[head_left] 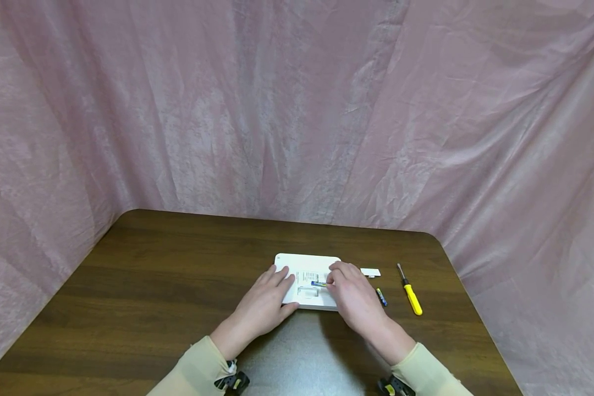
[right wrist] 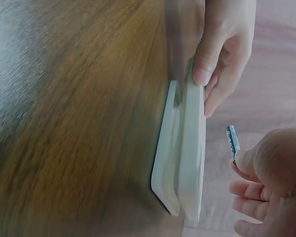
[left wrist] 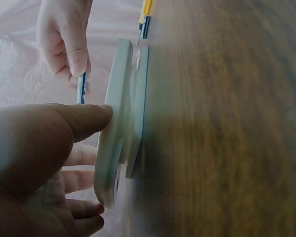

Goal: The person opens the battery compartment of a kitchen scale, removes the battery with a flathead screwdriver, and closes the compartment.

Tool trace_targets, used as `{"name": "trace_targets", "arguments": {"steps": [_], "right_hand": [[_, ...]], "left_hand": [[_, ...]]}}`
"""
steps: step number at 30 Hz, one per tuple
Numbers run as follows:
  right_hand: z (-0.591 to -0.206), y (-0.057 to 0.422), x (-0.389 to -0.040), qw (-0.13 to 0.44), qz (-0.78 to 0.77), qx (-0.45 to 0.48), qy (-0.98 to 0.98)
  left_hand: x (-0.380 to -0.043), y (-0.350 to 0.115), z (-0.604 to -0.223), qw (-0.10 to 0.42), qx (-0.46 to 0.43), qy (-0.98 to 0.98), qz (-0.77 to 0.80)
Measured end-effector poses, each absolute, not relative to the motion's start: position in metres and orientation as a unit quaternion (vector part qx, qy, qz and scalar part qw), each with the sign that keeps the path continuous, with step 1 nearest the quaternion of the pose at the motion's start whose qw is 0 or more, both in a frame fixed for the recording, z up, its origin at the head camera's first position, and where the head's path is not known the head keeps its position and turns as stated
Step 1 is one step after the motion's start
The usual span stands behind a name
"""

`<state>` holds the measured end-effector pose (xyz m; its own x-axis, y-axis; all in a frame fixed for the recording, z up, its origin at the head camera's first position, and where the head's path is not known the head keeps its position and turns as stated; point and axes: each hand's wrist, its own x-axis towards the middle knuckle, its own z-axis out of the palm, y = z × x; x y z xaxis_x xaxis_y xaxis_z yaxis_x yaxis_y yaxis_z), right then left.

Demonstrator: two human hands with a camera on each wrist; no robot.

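Head view: the right hand (head_left: 355,292) pinches a battery (head_left: 319,284) that juts leftward from its fingertips, long axis toward the left hand (head_left: 264,301) and roughly parallel to the slot (head_left: 308,293) in the white box (head_left: 307,262). That slot lies left of the right hand's fingertips, slightly closer to the person than the battery. A second battery (head_left: 381,297) lies just right of the right hand.

Left wrist view: the left hand's thumb touches the box's edge, fingers loosely outstretched.

Right wrist view: the pinched battery is apart from the box's face.
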<state>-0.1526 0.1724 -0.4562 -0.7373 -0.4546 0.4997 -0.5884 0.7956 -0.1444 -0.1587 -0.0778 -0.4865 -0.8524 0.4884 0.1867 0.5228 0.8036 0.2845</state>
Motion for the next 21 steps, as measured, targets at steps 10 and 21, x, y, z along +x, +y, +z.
{"name": "trace_targets", "arguments": {"steps": [10, 21], "right_hand": [[-0.453, 0.193, -0.140, 0.232, 0.133, 0.242, -0.933], [-0.456, 0.218, -0.133, 0.256, 0.128, 0.202, -0.937]], "left_hand": [[-0.156, -0.078, -0.482, 0.054, -0.269, -0.945, -0.175], [-0.155, -0.078, -0.481, 0.053, -0.268, -0.946, -0.176]]}}
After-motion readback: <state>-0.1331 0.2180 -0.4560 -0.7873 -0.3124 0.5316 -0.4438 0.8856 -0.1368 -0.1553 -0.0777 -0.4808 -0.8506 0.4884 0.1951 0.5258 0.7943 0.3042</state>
